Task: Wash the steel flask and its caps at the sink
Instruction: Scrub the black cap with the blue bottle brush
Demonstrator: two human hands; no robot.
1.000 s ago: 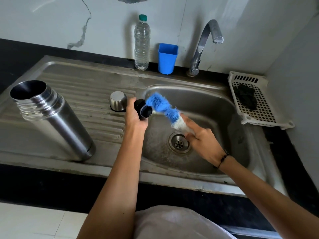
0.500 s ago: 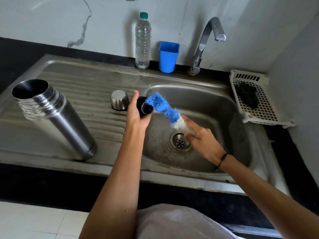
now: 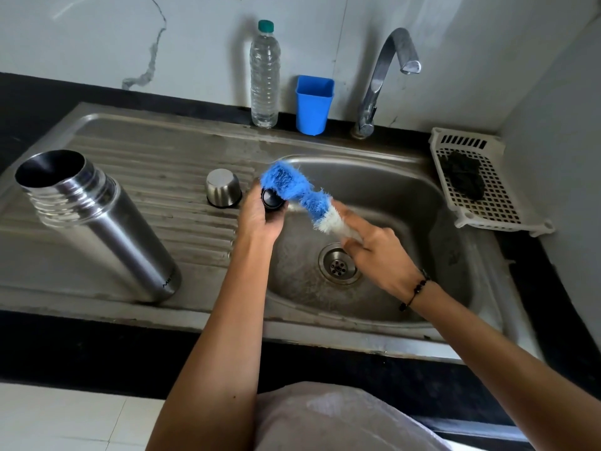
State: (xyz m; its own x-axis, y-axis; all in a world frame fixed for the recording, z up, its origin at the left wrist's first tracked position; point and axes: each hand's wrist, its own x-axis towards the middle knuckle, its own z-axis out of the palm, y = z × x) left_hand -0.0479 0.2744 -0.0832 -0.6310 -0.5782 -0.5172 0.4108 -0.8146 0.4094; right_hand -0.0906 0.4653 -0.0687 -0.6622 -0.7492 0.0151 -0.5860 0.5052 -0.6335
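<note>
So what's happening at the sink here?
A person is washing the parts of a steel flask. The left hand grips a small black cap over the edge of the basin, while the right hand holds a blue and white bottle brush with its bristles against the cap. The steel flask stands open on the drainboard, and a steel cup-shaped cap sits upside down beside the hands. No water is visibly running from the tap.

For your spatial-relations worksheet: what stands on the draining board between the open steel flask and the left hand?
The head view shows an upturned steel cap between the steel flask and the left hand; otherwise ribbed draining board.
</note>
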